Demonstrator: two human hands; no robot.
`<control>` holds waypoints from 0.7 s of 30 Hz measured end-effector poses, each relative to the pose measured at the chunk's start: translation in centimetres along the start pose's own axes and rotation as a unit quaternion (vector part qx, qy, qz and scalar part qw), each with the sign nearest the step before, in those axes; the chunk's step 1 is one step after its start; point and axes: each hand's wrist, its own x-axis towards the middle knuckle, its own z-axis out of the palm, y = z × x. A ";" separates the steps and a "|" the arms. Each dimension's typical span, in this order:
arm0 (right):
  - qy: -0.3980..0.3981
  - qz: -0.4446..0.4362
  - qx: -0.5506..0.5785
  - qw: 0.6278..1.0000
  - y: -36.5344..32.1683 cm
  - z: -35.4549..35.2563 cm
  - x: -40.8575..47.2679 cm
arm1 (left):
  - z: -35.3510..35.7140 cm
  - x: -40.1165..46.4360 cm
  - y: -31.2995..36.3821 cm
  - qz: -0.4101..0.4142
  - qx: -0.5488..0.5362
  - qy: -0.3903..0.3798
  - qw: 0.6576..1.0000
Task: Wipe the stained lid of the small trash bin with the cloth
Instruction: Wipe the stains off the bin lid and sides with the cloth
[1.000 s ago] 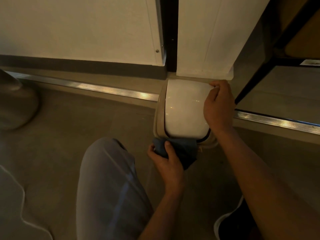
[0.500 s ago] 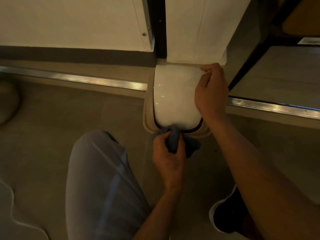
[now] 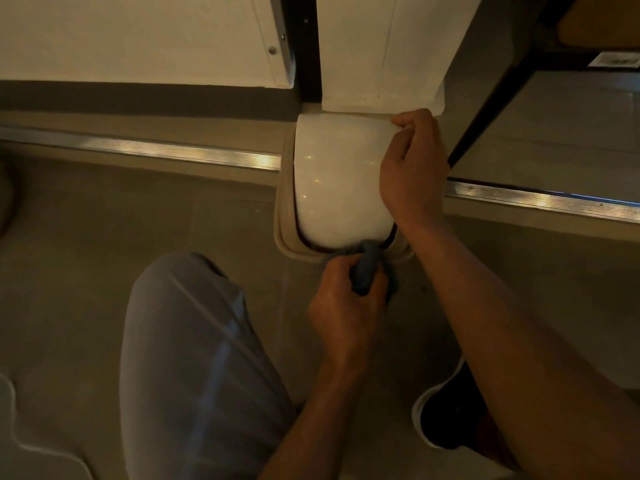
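A: Quick rundown, L to R?

B: Far L just floor [image 3: 104, 209] and the metal threshold strip [image 3: 180, 152]. Then the person's knee [image 3: 194, 341], bent, so they're crouched low to reach. Centre: small trash bin [image 3: 282, 233] on the floor, tucked against the white panel [image 3: 374, 53], beige rim w/ the white lid [image 3: 336, 181] on top.

A: Hands?

B: Left hand [image 3: 343, 317] sits at the near edge of the lid, fingers curled tight round the blue cloth [image 3: 365, 268]. Cloth's bunched, its tip pushed into the seam where lid meets rim. Prob. working grime out of that groove.

A: And the other?

B: Right hand [image 3: 412, 168] is on the lid's right side, fingers bent over its far right corner, pinching the edge. Looks like it's steadying the lid so it doesn't swing or tip under the wiping. Right of that: dark frame leg [image 3: 485, 109], and a shoe [image 3: 446, 417] lower down.

A: Stains?

B: Can't tell, light's dim. Top of the lid looks glossy.
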 end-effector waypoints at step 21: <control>0.000 0.005 0.002 1.000 0.0 0.0 0.1 | -1.4 0.4 -1.0 0.175 0.133 -0.012 0.975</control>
